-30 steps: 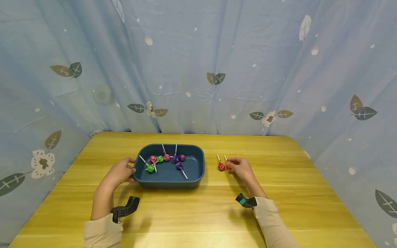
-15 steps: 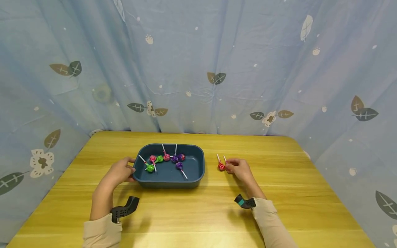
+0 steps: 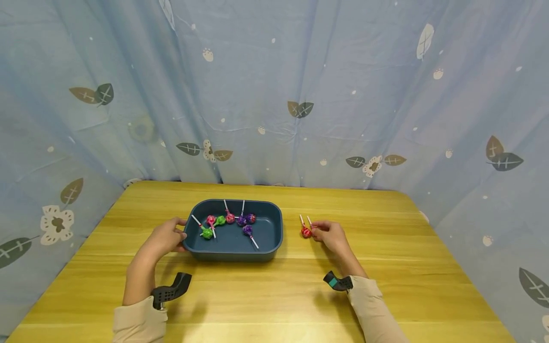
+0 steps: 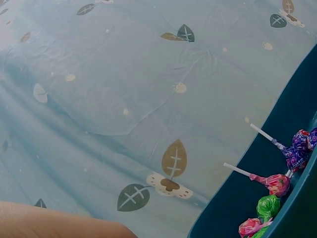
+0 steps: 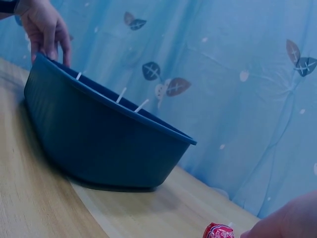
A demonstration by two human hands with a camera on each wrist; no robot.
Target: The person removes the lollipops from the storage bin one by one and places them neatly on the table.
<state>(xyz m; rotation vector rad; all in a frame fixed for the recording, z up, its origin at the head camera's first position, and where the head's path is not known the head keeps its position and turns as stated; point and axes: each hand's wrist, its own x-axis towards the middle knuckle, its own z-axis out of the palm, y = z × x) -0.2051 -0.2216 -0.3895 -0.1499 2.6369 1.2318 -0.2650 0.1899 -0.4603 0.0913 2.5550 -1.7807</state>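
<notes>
A: Head view, what've the hands got?
B: L hand [image 3: 165,237] grips the blue bin [image 3: 233,256] by its L rim. R hand [image 3: 333,234] is R of the bin, fingers narrow, pinching a white-stick lollipop [image 3: 310,221]; its candy's mostly hidden by them.
A: Anything beside that?
B: Yep, red lollipop [image 3: 306,232] just L of the fingers, on the table [image 3: 266,305]. In the bin: 2 green lollipops [image 3: 207,233], 2 pink lollipops [image 3: 230,218], 3 purple lollipops [image 3: 248,230]. One pink & one purple have sticks up against the far wall. Curtain [image 3: 274,95] behind, past the table's far edge.
A: L wrist view?
B: Bin's on the R w/ purple, pink & green candies inside. Bare skin, near L. Fingers out of shot, so can't tell their state there.
A: R wrist?
B: Bin sits on the table, 3 white stick ends poking above its rim; L hand's fingers hook over the rim, far L. Near R: red wrapper by R hand's fingertip; the pinched lollipop can't be made out.
</notes>
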